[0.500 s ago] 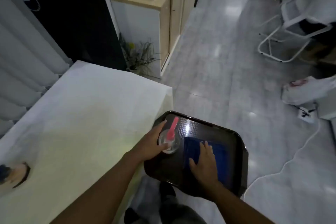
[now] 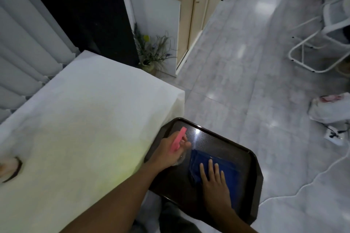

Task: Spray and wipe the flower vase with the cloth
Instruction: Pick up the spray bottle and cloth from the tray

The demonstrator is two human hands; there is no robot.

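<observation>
A dark tray (image 2: 246, 159) sits beside the white-covered table (image 2: 85, 119), at its right corner. My left hand (image 2: 168, 151) is closed round a clear spray bottle with a pink head (image 2: 179, 139) that stands on the tray's left part. A folded blue cloth (image 2: 227, 166) lies on the tray to the right of the bottle. My right hand (image 2: 215, 179) rests flat on the cloth, fingers spread. A flower vase with dried stems (image 2: 151, 51) stands on the floor past the table's far corner, against a cabinet.
A round brownish object (image 2: 11, 168) lies at the table's left edge, partly cut off. A wooden cabinet (image 2: 189, 15) stands behind the vase. A white chair frame (image 2: 318, 43), a plastic bag (image 2: 331, 108) and a cable (image 2: 322, 172) occupy the tiled floor on the right.
My left hand has tightened round the spray bottle and tilted it slightly. The view has shifted a little towards the tray. My right hand stays on the cloth.
</observation>
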